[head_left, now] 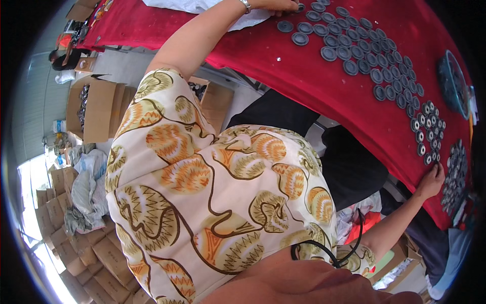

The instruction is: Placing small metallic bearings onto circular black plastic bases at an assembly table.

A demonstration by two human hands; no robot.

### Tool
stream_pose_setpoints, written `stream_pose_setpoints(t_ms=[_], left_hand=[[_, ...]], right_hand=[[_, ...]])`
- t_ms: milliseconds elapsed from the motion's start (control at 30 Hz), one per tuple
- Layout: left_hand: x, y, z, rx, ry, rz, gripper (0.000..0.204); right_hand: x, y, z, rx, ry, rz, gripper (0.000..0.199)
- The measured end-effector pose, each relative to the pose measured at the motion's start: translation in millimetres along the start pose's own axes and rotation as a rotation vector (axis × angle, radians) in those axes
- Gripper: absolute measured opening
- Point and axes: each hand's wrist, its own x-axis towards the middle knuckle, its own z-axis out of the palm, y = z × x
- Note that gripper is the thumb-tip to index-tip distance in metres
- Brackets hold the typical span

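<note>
Head view | left hand (283, 5) fingers curled, touching round grey caps (354, 55) | right hand (433, 180) flat beside small discs (428, 134) | red cloth surface (304, 81)

A table draped in red cloth (283, 76) carries rows of dark round discs (354, 53) toward one o'clock, smaller silver-centred rings (428, 131) at three o'clock, and white sheeting (202, 7) at twelve.
</note>
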Motion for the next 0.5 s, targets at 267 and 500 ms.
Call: stream_pose_setpoints(t_ms=[267, 500], left_hand=[[12.9, -13.8, -0.4, 0.042, -0.076, 0.012, 0.031], [7.0, -4.1, -8.0, 0.430, -0.198, -0.051, 0.042]], right_hand=[[1.2, -2.0, 1.0, 0.004, 0.021, -0.007, 0.030], [0.6, -2.7, 0.2, 0.010, 0.021, -0.030, 0.030]])
